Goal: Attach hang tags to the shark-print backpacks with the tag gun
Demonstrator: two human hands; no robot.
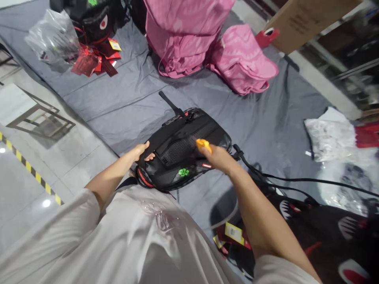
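Note:
A black backpack (213, 132) with a green mark and a red-edged opening lies on the grey cloth in front of me, its strap side up. My left hand (142, 152) is closed round the near left end of one padded shoulder strap (166, 138), thumb on top and fingertips showing at the edge. Over the right part of the bag, my right hand (217, 156) grips a small orange-handled tool (203, 145). A thin blurred tip points left from the handle, and its kind is unclear. A loose webbing strap (170, 101) stretches out past the far side.
Pink bags (183, 39) and a smaller pink bag (242, 59) stand at the back. Red tags (91, 63) and a clear plastic bag (53, 39) lie back left. Black bags (319, 232) crowd the right front. A cardboard box (308, 23) sits back right.

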